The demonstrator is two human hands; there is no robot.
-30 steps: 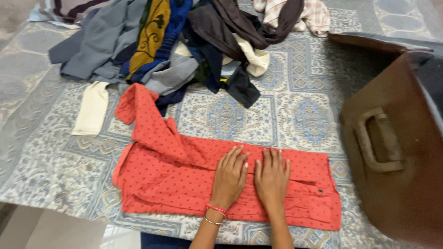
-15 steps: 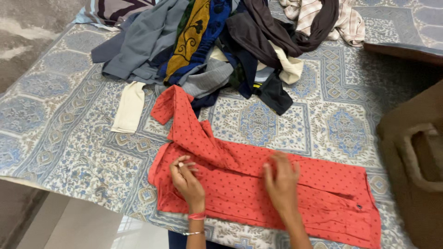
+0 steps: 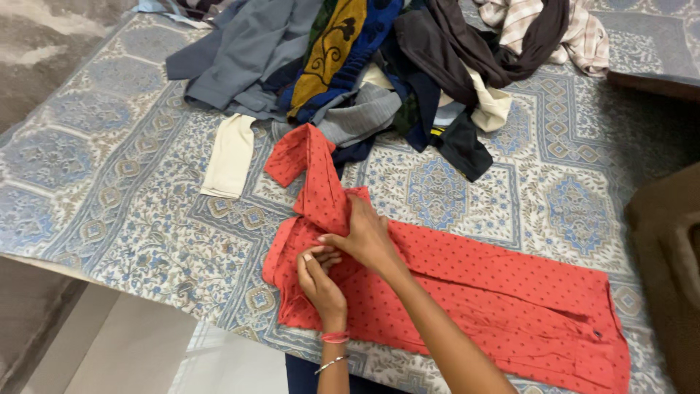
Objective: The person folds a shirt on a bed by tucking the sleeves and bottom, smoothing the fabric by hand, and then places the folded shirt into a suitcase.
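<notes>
A red dotted shirt [image 3: 496, 292] lies folded lengthwise on a blue patterned bedsheet [image 3: 138, 219], one sleeve [image 3: 310, 171] trailing up toward the clothes pile. My left hand [image 3: 319, 281], wearing a red thread and a thin bangle at the wrist, pinches the shirt's fabric near its left end. My right hand [image 3: 367, 235] reaches across and grips the base of the sleeve just above the left hand. Both hands meet at the shirt's shoulder area.
A heap of mixed clothes [image 3: 379, 66] in grey, blue, mustard, dark brown and plaid lies at the far side of the bed. A cream cloth [image 3: 230, 155] sits left of the sleeve. A brown suitcase [image 3: 667, 270] stands at the right edge. Floor shows at the lower left.
Both hands left the middle of the shirt and moved to its left end. The right hand crossed over and took hold of the sleeve. The view shifted left, leaving less of the suitcase visible.
</notes>
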